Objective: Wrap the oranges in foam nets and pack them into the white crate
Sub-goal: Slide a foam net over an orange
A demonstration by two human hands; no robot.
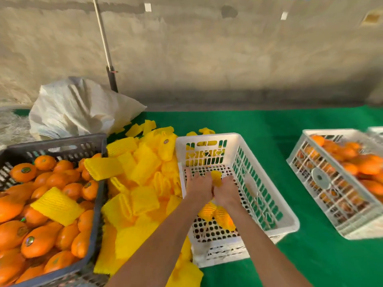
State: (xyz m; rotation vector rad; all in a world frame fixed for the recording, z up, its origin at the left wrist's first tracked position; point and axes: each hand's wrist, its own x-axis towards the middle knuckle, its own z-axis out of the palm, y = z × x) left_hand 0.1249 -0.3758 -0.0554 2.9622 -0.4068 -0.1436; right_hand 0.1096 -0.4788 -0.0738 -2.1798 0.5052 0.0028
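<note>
Over the white perforated plastic crate point(232, 183), beside the dark crate of loose oranges point(41, 204), both hands, left hand point(199, 188) and right hand point(224, 191), clasp a yellow foam-netted orange point(216, 177), which, if let go too high, could roll and shed its net.

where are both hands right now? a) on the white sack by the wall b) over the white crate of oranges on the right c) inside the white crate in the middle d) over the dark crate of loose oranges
c: the left hand and right hand sit together inside the middle white crate, around a yellow foam net, above two netted oranges on its floor.
</note>
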